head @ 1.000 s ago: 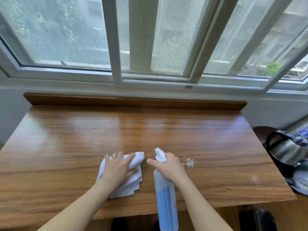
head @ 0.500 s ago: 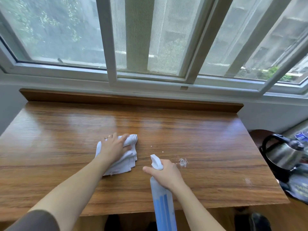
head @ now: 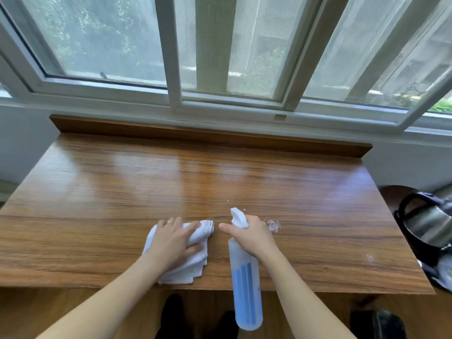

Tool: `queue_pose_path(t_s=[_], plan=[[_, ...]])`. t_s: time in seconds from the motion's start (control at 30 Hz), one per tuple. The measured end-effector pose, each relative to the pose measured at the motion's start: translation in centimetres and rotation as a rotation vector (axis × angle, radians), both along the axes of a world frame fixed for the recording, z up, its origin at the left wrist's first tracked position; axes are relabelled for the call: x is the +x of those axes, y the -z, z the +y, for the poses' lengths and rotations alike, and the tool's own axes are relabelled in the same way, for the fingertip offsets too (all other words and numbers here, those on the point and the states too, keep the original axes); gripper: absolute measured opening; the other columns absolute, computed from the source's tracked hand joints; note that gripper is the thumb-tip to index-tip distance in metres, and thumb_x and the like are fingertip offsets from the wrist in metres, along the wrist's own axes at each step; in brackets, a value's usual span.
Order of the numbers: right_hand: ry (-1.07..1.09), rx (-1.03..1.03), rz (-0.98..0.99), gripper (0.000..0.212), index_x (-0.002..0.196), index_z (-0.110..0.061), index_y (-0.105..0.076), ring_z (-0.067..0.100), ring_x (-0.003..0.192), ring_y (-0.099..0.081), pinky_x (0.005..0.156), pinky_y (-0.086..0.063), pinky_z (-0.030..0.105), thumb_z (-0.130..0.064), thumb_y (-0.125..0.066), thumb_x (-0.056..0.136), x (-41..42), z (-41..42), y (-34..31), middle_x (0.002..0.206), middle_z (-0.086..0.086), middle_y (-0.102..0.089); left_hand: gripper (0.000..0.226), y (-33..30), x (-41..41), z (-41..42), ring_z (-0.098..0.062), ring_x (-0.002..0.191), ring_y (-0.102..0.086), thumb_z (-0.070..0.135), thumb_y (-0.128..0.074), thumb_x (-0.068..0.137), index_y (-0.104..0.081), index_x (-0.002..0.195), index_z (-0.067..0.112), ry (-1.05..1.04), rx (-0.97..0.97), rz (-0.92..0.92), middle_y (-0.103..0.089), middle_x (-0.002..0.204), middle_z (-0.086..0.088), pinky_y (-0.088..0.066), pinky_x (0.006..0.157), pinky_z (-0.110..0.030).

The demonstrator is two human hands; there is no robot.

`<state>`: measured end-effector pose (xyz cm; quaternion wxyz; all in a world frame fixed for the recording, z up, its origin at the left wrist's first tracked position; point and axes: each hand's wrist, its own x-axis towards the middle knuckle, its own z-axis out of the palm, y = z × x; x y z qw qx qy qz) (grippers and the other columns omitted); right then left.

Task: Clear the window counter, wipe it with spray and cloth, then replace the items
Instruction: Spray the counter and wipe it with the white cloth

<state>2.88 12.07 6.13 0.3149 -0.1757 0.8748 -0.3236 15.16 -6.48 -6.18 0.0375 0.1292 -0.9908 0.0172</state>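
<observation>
- The window (head: pixel 220 57) ran across the whole top of the view, cut off at the upper, left and right edges; what lay beyond the panes was hazy and hard to make out.
- The wooden counter (head: pixel 171 182) filled the middle, with a raised wooden ledge (head: pixel 210 135) along its far edge under the window. Its near edge showed, but what stood below it was dark and unclear.
- A kettle (head: pixel 426 225) sat off the counter's right side, partly cut off by the frame edge; whatever lay beneath it was too blurred to name.
- The spray bottle (head: pixel 245 287) was held over the near edge of the counter, its long axis running from the viewer toward the window, the white nozzle pointing away and slightly left. Its neck was hidden inside the grip.
- The white cloth (head: pixel 193 264) lay folded on the counter near the front edge, just left of the bottle, much of it covered.
- The left hand (head: pixel 175 241) pressed down on the cloth, fingers spread flat and fairly straight, a ring on one finger.
- The right hand (head: pixel 249 234) was wrapped around the spray bottle's neck, forefinger stretched out to the left.
- A small patch of white foam (head: pixel 274 225) lay on the counter just right of the right hand; a fainter smear (head: pixel 370 257) showed near the right edge.
</observation>
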Motion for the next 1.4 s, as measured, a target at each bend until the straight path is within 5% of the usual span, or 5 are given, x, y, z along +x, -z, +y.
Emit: queue_pose_path(t_s=[0.4, 0.53, 0.67, 1.07, 1.4], plan=[[-0.052, -0.008, 0.007, 0.046, 0.066, -0.021, -0.045, 0.010, 0.060, -0.047, 0.058, -0.035, 0.028, -0.056, -0.069, 0.083, 0.9, 1.3, 0.0, 0.063, -0.008, -0.049, 0.049, -0.6, -2.9, -2.0, -0.033, 0.070, -0.063, 0.069, -0.040, 0.080, -0.058, 0.108, 0.033, -0.125, -0.004, -0.019, -0.060, 0.080, -0.009, -0.044, 0.063, -0.042], [-0.057, -0.021, 0.009, 0.047, 0.067, -0.020, -0.043, 0.012, 0.059, -0.046, 0.059, -0.033, 0.030, -0.054, -0.070, 0.084, 0.9, 1.9, 0.2, 0.063, -0.006, -0.048, 0.050, -1.1, -4.2, -1.8, -0.034, 0.100, -0.060, 0.067, -0.048, 0.088, -0.052, 0.125, 0.035, -0.238, 0.066, -0.101, -0.060, 0.108, -0.011, -0.039, 0.081, -0.045], [-0.075, -0.027, 0.000, 0.041, 0.074, -0.017, -0.052, 0.013, 0.065, -0.051, 0.061, -0.037, 0.031, -0.053, -0.069, 0.085, 1.2, 2.2, 0.1, 0.070, -0.003, -0.055, 0.049, -1.3, -3.8, -0.6, -0.030, 0.107, -0.058, 0.067, -0.042, 0.091, -0.045, 0.131, 0.038, -0.305, 0.073, -0.124, -0.057, 0.115, -0.007, -0.036, 0.087, -0.045], [0.029, -0.054, -0.039, 0.052, 0.082, -0.011, -0.066, 0.019, 0.078, -0.065, 0.067, -0.047, 0.034, -0.062, -0.070, 0.078, 3.7, 1.7, 0.7, 0.081, 0.002, -0.070, 0.053, 0.3, 3.6, 3.6, -0.031, 0.067, -0.059, 0.067, -0.044, 0.076, -0.065, 0.107, 0.030, -0.072, 0.009, 0.029, -0.058, 0.074, -0.008, -0.037, 0.061, -0.037], [0.142, -0.013, -0.010, 0.036, 0.077, -0.020, -0.059, 0.012, 0.070, -0.056, 0.063, -0.042, 0.029, -0.053, -0.068, 0.086, 7.0, 2.9, 0.3, 0.074, -0.004, -0.059, 0.054, -0.6, -0.6, -0.8, -0.032, 0.085, -0.063, 0.071, -0.031, 0.087, -0.050, 0.123, 0.036, -0.046, 0.059, -0.050, -0.060, 0.098, -0.009, -0.040, 0.075, -0.044]])
